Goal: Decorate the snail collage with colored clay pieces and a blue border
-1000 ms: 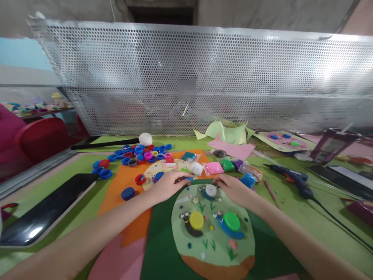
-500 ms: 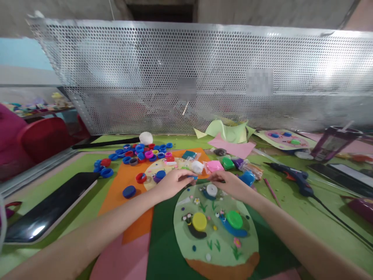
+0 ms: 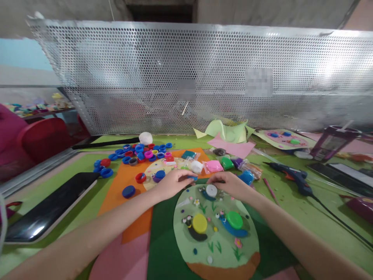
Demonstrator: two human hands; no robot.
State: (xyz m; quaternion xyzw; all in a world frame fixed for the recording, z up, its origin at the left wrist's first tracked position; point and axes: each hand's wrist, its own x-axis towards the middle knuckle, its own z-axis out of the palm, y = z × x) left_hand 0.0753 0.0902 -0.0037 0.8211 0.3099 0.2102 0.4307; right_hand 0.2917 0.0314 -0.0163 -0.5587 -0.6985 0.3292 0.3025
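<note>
Pale-green rounded craft sheet (image 3: pixel 214 236) is lying right before you, on dark green sheet (image 3: pixel 164 237) covering part of green-topped bench (image 3: pixel 300 212). Your left hand (image 3: pixel 173 183) is curving past its far edge, beside small bright-blue piece (image 3: pixel 194 177); can't tell whether that grip is grasping it. Your right hand (image 3: pixel 229 183) is bending just behind round white plastic cap (image 3: pixel 211 190); can't tell whether that grip is clenching anything. Closer: round yellow plastic cap (image 3: pixel 199 223), round bright-green plastic cap (image 3: pixel 234 220) sitting on sheet.
</note>
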